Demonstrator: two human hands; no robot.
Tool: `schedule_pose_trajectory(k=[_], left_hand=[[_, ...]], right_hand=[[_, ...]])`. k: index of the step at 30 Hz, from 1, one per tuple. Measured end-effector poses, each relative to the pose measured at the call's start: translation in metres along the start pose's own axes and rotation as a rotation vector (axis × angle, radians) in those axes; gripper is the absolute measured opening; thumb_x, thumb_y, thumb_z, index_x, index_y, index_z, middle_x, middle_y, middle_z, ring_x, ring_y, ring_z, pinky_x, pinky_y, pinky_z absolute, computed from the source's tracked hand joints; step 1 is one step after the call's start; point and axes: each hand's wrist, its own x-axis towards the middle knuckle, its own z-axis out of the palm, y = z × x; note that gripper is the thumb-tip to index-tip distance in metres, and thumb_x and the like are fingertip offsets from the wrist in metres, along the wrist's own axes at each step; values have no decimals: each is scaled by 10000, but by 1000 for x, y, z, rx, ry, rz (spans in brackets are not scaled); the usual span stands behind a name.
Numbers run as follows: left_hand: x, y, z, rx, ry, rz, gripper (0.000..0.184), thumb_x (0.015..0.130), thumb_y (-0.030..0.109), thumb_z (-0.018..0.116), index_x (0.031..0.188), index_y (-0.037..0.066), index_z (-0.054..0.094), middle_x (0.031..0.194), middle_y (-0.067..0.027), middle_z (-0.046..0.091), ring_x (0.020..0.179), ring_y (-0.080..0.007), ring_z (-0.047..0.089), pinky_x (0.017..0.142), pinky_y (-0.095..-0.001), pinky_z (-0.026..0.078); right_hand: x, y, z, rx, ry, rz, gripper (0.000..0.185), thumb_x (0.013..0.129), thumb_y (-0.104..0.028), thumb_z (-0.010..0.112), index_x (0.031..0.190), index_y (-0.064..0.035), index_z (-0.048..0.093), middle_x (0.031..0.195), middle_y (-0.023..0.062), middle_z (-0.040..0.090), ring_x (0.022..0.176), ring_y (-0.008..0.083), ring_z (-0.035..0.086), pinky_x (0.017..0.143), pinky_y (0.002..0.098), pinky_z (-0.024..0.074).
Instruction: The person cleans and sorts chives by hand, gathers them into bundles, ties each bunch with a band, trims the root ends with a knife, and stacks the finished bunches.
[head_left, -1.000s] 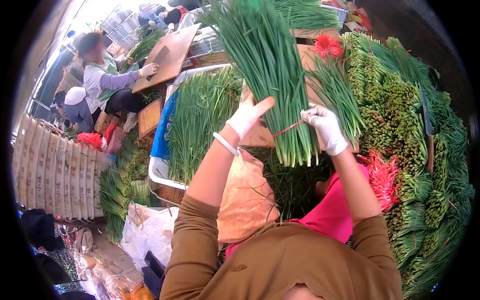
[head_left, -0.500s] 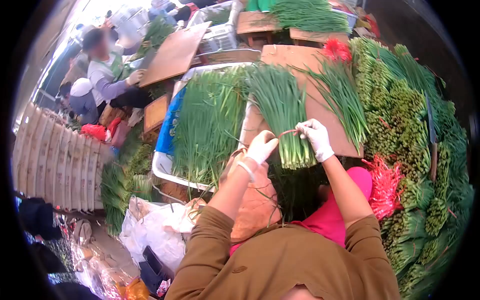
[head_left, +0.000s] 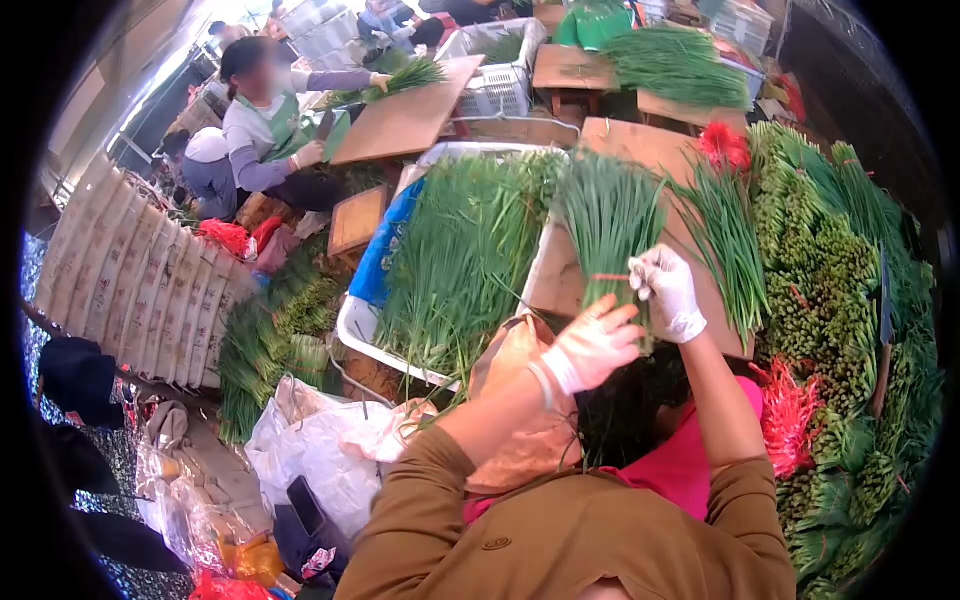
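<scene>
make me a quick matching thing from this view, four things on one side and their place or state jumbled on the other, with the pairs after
Things
1. left hand
2. right hand
3. blue sheet
4. white crate

Place or state
A. filled with loose green stalks
B. fingertips at the red band around the green bundle
C. white bangle at its wrist
D. along one side of a crate

Pairs
1-C, 2-B, 3-D, 4-A

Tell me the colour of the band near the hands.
Red: the band shows best in the head view.
</scene>
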Motion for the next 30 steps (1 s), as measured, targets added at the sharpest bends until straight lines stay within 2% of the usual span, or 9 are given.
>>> schedule_pose_trajectory(k=[4,8,10,15,17,20,25,28,30], left_hand=[[-30,-21,-46,48,-106,100,182,647,235,618,812,159,602,1112,1,599,1202,-244,487,1065,-501,341],[-85,-63,-45,-249,-265,-262,154,654,112,616,805,132,645,978,-56,655,1065,-284,574,984,-411,412],[-86,-74,-54,-42,67,-399,247,665,7,588,887,93,658,1040,-105,648,1079,-325,563,960,-424,436],[-19,-68,-51,214,-202,-674,805,682,358,748,1338,14,432,1369,-202,449,1313,-369,368,1104,-466,270],[10,-55,-35,178,-382,-725,1018,677,490,750,1422,-9,268,1467,-197,319,1395,-343,240,1147,-466,181],[25,-45,-4,143,-501,-804,1145,607,546,781,1447,15,213,1466,-177,300,1374,-363,249,1133,-504,181],[23,-38,23,261,-615,-953,1175,587,504,806,1461,50,166,1472,-142,281,1356,-327,292,1107,-495,236],[10,-57,41,218,-461,-1043,1155,577,396,845,1451,51,173,1363,-124,395,1260,-271,411,1052,-439,339],[-1,-76,51,218,-595,-1025,1132,572,406,848,1426,30,209,1290,-120,450,1203,-264,462,1010,-402,385]], right_hand=[[-1,-23,18,15,-41,38,116,888,-107,629,821,-60,546,677,6,615,531,51,519,499,180,396],[22,48,12,-79,-119,254,121,894,-144,622,831,-65,555,756,34,686,544,54,573,466,184,371],[29,61,10,-47,-11,213,118,891,-158,626,846,-72,560,766,27,690,541,50,579,449,184,354],[32,55,17,-30,17,252,91,895,-145,614,837,-87,575,782,16,681,544,38,553,470,180,342],[31,47,22,-45,42,269,82,896,-140,612,844,-87,577,765,10,672,538,36,543,473,179,341],[33,53,20,3,70,220,68,894,-133,616,854,-87,584,739,3,655,532,36,528,469,180,343],[32,51,23,28,79,156,79,876,-100,629,814,-75,586,676,0,623,509,43,491,471,193,366],[-1,53,39,-55,-17,24,135,859,-92,640,746,-63,573,634,0,604,459,48,461,431,214,356],[-54,40,43,-262,-40,236,167,858,-101,649,720,-63,561,619,-8,594,434,45,441,401,218,330]])
